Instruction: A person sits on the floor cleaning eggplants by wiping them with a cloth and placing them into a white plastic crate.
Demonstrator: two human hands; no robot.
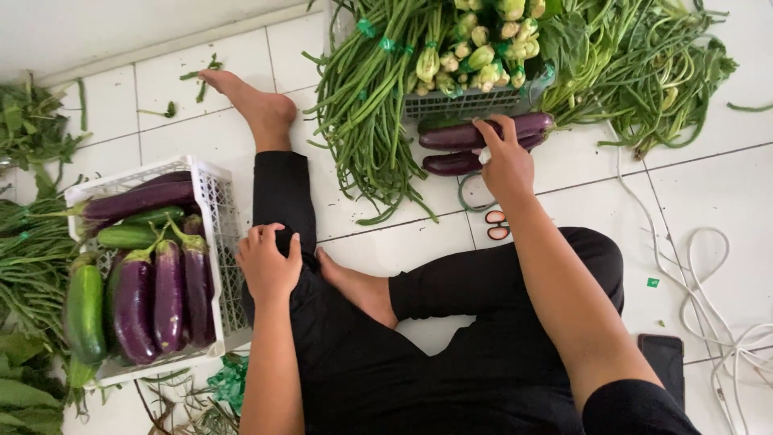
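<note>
I sit on a white tiled floor in black trousers. My right hand reaches forward and rests on long purple eggplants lying on the floor; whether it grips one I cannot tell. My left hand lies on my left knee, holding nothing. Beside it a white plastic crate holds several purple eggplants and green cucumbers.
Bundles of long beans and a grey basket of small green vegetables lie ahead. More long beans sit at top right. Scissors, a dark phone, white cables and leafy greens surround me.
</note>
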